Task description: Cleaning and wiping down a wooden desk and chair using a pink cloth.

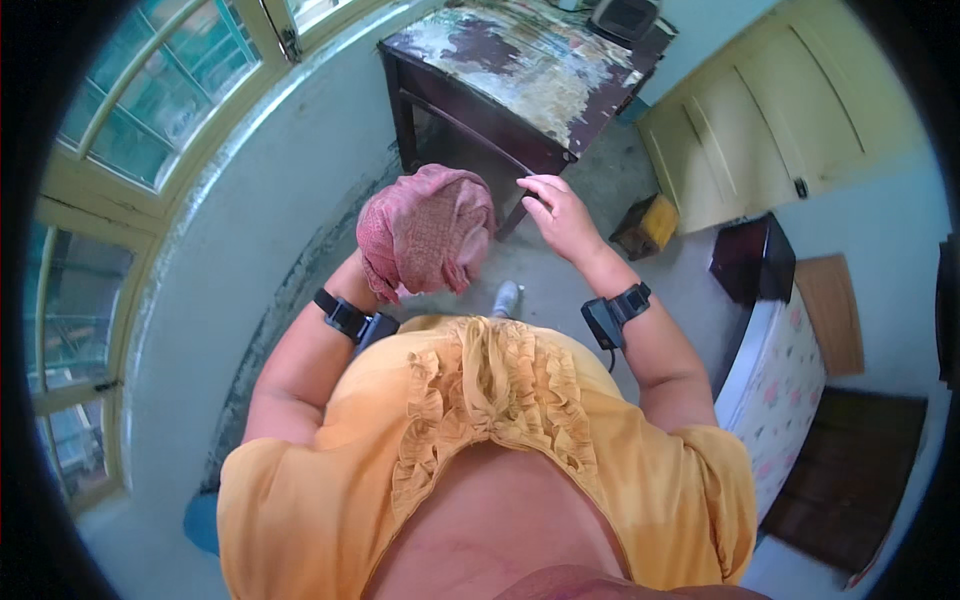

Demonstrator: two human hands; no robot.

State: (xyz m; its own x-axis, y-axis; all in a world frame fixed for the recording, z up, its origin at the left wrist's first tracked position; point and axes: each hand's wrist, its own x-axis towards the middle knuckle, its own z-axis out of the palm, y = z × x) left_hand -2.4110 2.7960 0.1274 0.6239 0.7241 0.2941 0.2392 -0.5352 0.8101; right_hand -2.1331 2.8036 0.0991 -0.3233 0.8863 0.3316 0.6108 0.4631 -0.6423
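A dusty-pink textured towel (428, 228) is bunched over the end of my left arm, in front of my body. It covers my left hand, so the fingers are hidden; the hand bears the cloth. To the right of it, apart from the towel, my right hand (563, 218) is raised with nothing visible in it. Its fingers reach leftward, loosely bent, with the thumb apart from them. Black straps with small boxes circle both wrists, the left strap (345, 316) partly behind the towel's lower edge and the right strap (617, 312) in full view.
A dark table (520, 70) with a peeling top stands ahead, a grey device (625, 18) on it. Windows (180, 90) line the left wall. At right are a cream door (750, 120), a yellow-and-dark box (647, 226), a dark cabinet (752, 258) and a floral-covered bed (785, 400).
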